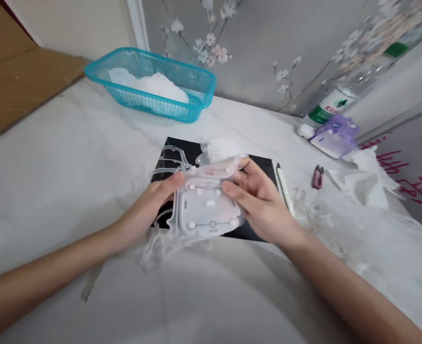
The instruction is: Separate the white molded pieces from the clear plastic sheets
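A translucent, soft-looking moulded sheet (211,212), with rounded rectangular outlines and small raised studs, is held up between both hands. My left hand (157,196) is closed on its left side, the thumb lying on top near the upper corner. On the right, my right hand (263,200) pinches the sheet, thumb on the face and fingers behind the raised upper flap. Beneath it lies a black board (261,229). Thin clear strips (173,153) stick out over the board's left part. Behind the sheet is a whitish translucent piece (221,148).
A blue basket (200,112) with white pieces stands at the back. Right of the board are a white pen-like tool (285,188), a small dark-red item (317,177) and a pile of clear scraps (375,243). A water bottle (336,102) and purple pack (334,136) stand farther back.
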{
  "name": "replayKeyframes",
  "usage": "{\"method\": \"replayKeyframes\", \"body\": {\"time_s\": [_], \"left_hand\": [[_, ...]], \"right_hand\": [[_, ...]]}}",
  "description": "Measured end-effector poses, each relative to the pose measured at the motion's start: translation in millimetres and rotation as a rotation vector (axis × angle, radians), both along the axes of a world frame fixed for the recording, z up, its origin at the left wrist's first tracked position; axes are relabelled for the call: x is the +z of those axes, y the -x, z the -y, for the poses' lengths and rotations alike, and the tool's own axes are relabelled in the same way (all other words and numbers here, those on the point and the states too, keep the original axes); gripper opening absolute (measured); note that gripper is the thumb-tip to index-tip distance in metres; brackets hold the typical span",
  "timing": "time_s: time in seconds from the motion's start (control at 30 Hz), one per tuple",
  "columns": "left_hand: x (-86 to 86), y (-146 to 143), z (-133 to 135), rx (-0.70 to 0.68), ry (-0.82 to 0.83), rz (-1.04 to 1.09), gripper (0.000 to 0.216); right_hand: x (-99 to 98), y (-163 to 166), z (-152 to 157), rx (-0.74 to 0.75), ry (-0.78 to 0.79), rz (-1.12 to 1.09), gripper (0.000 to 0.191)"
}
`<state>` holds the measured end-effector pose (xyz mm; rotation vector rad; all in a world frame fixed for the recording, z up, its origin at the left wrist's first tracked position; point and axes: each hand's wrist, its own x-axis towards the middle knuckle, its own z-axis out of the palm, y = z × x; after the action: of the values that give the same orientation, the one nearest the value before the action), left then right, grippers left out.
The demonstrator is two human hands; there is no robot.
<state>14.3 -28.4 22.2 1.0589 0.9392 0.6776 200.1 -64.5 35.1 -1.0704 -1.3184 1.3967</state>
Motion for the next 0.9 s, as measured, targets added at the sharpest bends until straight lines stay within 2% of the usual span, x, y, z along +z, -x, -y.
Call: {"method": "replayKeyframes", "body": {"time_s": [0.07,0.13,0.2,0.27,0.33,0.37,0.43,0.6,0.67,0.73,0.9], "left_hand": [[-0.3,-2,3,-0.033,0.075,0.059,0.038],[-2.4,-3,4,-0.035,0.114,0.055,0.034],[-5.1,-3,4,-0.020,0.123,0.015,0.030],[-7.3,-3,4,-0.009,0.115,-0.019,0.025],[-8.6,-3,4,-0.030,0.079,-0.063,0.020],[-9.0,-3,4,-0.049,0.050,-0.083,0.018],[-9.0,-2,4,-0.106,-0.017,-0.113,0.017],[-6.2,-1,5,-0.194,-0.178,-0.178,0.018],[-5.6,-1,6,-0.210,-0.207,-0.194,0.020],[-5.9,-1,6,-0.236,-0.223,-0.200,0.022],[-8.5,-1,6,-0.281,-0.280,-0.244,0.022]], "right_hand": [[-5.5,4,1,-0.010,0.035,0.052,0.025],[-10.8,7,3,-0.119,0.019,0.208,0.033],[-14.7,8,4,-0.305,-0.158,0.437,0.042],[-16.1,6,4,-0.384,-0.447,0.669,0.043],[-15.2,4,4,-0.273,-0.664,0.806,0.031],[-14.2,4,4,-0.192,-0.699,0.820,0.023],[-11.8,3,4,-0.073,-0.629,0.763,0.017],[-6.1,-1,0,0.029,-0.162,0.399,0.016],[-4.0,-4,-2,0.058,-0.033,0.293,0.018],[-1.7,-7,-4,0.089,-0.040,0.321,0.016],[2.0,-8,-1,0.152,-0.312,0.731,0.021]]}}
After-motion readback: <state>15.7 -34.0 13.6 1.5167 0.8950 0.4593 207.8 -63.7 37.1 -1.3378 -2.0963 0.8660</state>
